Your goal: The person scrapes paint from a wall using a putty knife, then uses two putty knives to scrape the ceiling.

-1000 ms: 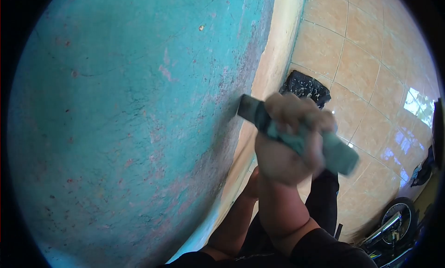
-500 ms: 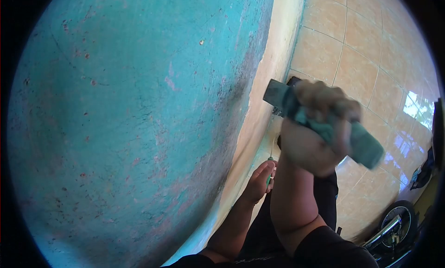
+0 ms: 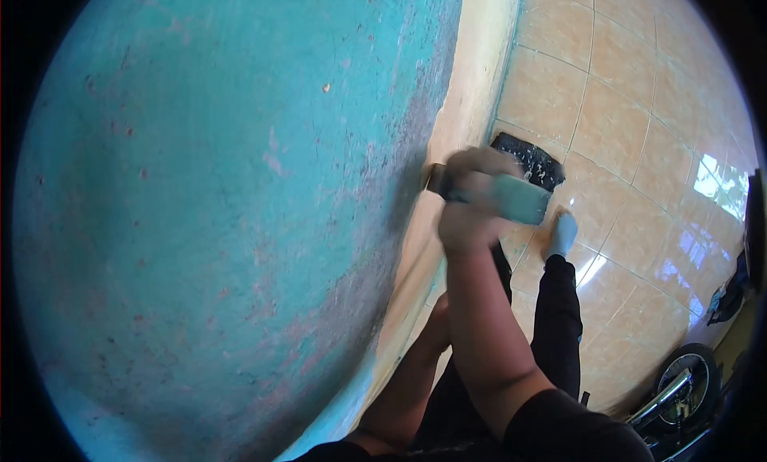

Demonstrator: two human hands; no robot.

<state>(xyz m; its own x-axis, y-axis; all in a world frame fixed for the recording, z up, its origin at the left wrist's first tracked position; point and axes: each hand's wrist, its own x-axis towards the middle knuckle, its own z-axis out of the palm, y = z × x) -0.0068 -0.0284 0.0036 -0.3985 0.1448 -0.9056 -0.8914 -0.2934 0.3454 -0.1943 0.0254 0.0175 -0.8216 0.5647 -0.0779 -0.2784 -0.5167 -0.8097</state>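
Observation:
My right hand (image 3: 467, 198), blurred by motion, is wrapped round a blocky teal-green tool (image 3: 523, 200) with a dark front end. That front end is right at the lower edge of the teal wall (image 3: 224, 182), where the paint stops at a cream band (image 3: 479, 55). Behind my right forearm, my left hand (image 3: 438, 322) shows only its back and wrist, low beside the cream band. Its fingers are hidden, and so is anything in them.
Orange-beige floor tiles (image 3: 615, 118) run along the foot of the wall. A black piece (image 3: 531, 158) with pale flecks lies beyond my right hand. My foot in a light blue sock (image 3: 564, 234) stands near it. At the lower right is a motorbike wheel (image 3: 689, 382).
My right hand has swung left and slightly down with the teal tool, toward the wall. The thin green-handled tool in my left hand is now out of sight behind my right arm.

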